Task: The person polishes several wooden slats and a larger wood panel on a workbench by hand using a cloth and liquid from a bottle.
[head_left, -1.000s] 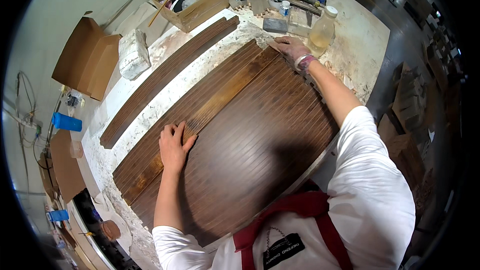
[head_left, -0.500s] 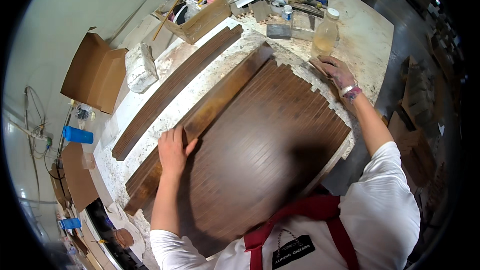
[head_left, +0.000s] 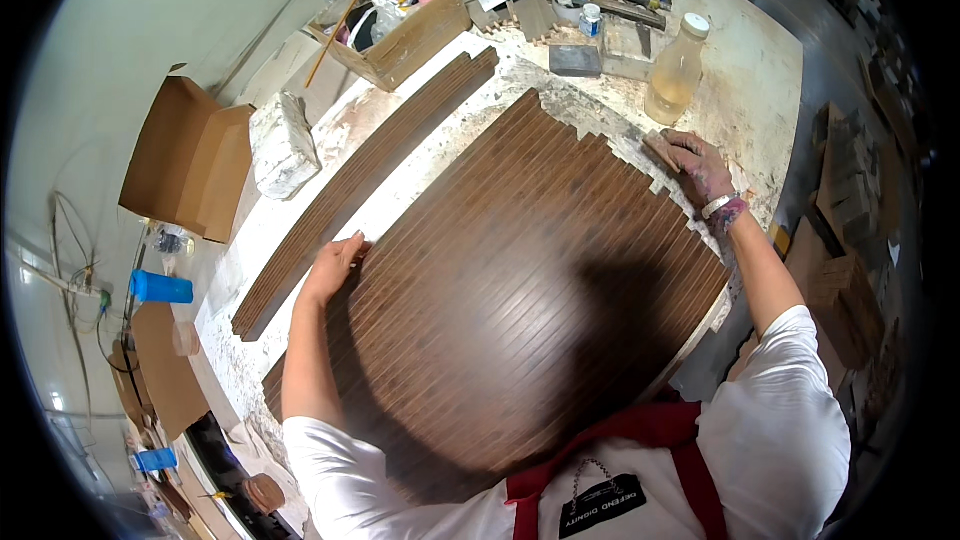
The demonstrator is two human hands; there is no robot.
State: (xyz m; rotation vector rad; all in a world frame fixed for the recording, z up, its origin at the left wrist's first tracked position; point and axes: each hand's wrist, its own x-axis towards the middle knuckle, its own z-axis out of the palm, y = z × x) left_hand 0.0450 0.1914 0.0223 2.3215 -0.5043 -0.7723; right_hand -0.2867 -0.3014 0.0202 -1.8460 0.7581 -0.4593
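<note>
Since the earlier frames, the right hand point(head_left: 700, 165) has been slid from the far top edge down along the right side of the big dark brown panel of glued-up narrow wooden strips point(head_left: 520, 290), while the left hand point(head_left: 333, 265) has been kept pretty much where it was on the opposite edge. Right now the left hand is laid flat and open, palm down, on the panel's left edge, nothing gripped. The right hand is curled down over the stepped far-right corner, pressing on a small brown block point(head_left: 662, 150); whether the fingers are actually closed round it can't be told from here

The panel itself is spread across the middle of the paint-spattered white workbench point(head_left: 760, 70), just in front of the person. As for progress: most of the strips look laid and lined up already, but the far end is left ragged and staggered, so trimming or squaring seems to be outstanding. Two long curved dark wooden strips point(head_left: 370, 175) are left lying apart on the left, unused so far. A clear plastic bottle of yellowish liquid point(head_left: 676, 70) is stood just beyond the right hand
</note>
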